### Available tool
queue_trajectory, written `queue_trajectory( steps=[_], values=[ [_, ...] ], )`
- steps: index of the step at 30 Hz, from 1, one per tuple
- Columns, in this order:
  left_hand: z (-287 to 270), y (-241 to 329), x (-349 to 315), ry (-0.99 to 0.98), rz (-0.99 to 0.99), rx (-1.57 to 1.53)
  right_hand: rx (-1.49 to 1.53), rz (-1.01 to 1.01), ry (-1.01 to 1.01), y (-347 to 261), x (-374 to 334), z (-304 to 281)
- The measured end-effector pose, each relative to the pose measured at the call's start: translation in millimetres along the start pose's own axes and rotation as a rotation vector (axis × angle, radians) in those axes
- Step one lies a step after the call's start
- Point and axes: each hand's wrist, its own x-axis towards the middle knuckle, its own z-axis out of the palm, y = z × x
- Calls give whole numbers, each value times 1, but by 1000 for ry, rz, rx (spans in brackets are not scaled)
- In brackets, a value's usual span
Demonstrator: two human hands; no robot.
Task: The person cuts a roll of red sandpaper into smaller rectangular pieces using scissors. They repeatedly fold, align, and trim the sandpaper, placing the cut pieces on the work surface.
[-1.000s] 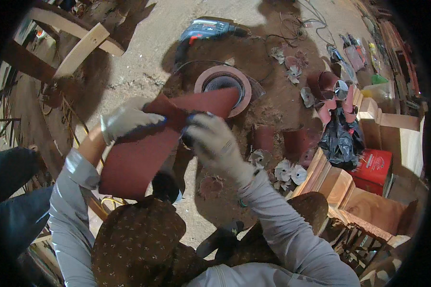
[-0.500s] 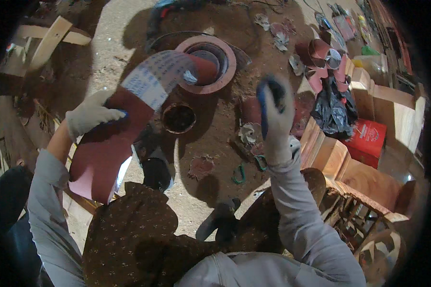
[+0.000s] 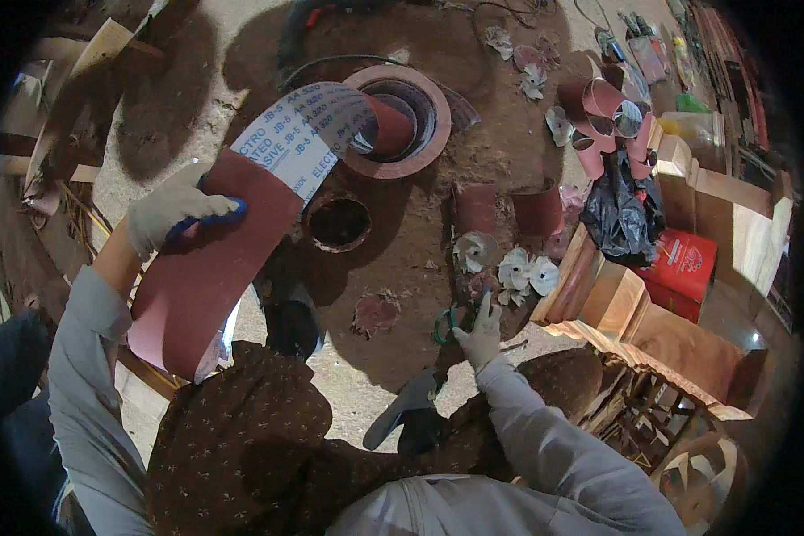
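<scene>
Fingers (image 3: 226, 212) of gloved L. hand (image 3: 171, 214) grip a red sandpaper strip (image 3: 210, 259), L. of the abrasive roll (image 3: 442, 125); R. hand (image 3: 482, 338), wearer's side of roll, splays by a green looped handle (image 3: 443, 325), grasp unclear. Light tension w/o creasing should serve best.

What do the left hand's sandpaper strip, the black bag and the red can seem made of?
Sandpaper strip: seemingly matt red-brown grit on paper or cloth; its pale printed back shows where it curls. Black bag: probably thin plastic, glossy and crinkled. Red can: smooth, boxy sides; perhaps painted metal, possibly plastic.
</scene>
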Motion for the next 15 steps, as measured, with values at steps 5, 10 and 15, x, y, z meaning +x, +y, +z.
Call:
queue_trajectory(
  steps=[5,10,15],
  values=[
    [13,25,-4,-42,-2,85,35,239,-25,-26,-10,21],
    [14,12,-5,-59,129,33,389,5,-23,1,8,20],
    [21,7,-4,-68,138,-39,148,149,-27,-38,5,20]
  ],
)
